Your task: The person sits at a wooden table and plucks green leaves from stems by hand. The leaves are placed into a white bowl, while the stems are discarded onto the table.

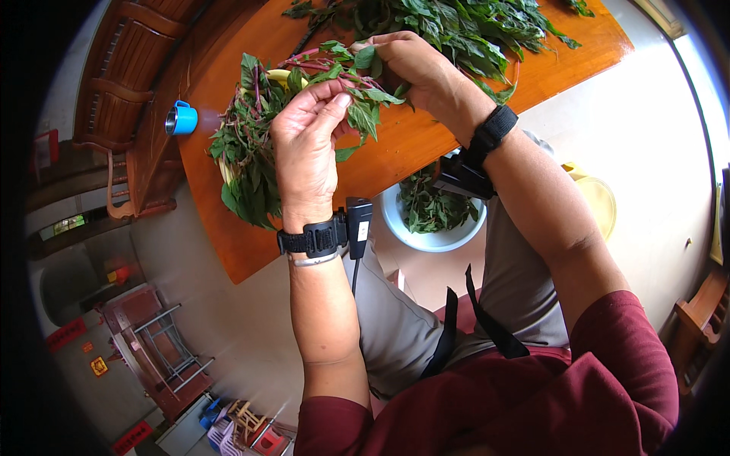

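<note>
Thumb and fingers of my left hand pinch a leafy green sprig with reddish-purple stems. My right hand grips the upper part of the same greens, its fingertips partly hidden by leaves. Just left of my left hand lies a heap of stems and leaves, with something yellow showing among it. Beyond my right hand spreads a larger pile of leafy greens. Below the table edge, a pale blue basin between my knees holds picked leaves.
An orange-brown wooden table carries the greens. At its left edge is a blue cup with a metal inside. A wooden bench stands beyond that edge. Something round and yellow sits on the floor right of my leg. A cable hangs from my left wrist strap.
</note>
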`<state>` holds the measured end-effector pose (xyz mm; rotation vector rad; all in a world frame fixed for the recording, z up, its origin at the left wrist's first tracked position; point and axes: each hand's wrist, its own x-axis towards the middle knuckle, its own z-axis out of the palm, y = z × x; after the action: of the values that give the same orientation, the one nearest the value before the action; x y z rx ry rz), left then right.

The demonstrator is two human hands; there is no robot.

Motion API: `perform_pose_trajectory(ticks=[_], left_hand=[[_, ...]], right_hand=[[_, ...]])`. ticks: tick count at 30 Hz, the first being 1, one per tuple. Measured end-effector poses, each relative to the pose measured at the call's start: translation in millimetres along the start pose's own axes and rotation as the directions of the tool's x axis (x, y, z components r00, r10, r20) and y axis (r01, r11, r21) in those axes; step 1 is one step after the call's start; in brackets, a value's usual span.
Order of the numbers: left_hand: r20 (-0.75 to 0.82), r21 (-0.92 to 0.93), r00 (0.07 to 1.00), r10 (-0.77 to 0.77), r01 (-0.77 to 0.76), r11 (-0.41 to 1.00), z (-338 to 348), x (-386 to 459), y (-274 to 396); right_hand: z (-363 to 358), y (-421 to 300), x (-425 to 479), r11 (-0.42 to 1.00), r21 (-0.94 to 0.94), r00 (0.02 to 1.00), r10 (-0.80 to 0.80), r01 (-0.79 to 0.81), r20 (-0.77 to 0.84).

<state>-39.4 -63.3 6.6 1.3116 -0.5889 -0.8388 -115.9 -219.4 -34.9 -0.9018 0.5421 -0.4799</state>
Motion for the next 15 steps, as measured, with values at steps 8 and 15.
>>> perform_pose_trajectory(ticks=[8,15], left_hand=[[-0.136,0.232,0.973,0.188,-0.154,0.96,9,-1,0],[-0.098,0.592,0.896,0.434,-0.298,0.749,9,3,-7]], right_hand=[[-4,2,4,1.0,0.01,0.997,0.013,-0.013,0.073],[-3,0,1,0.998,0.031,0.997,0.043,-0.045,0.069]])
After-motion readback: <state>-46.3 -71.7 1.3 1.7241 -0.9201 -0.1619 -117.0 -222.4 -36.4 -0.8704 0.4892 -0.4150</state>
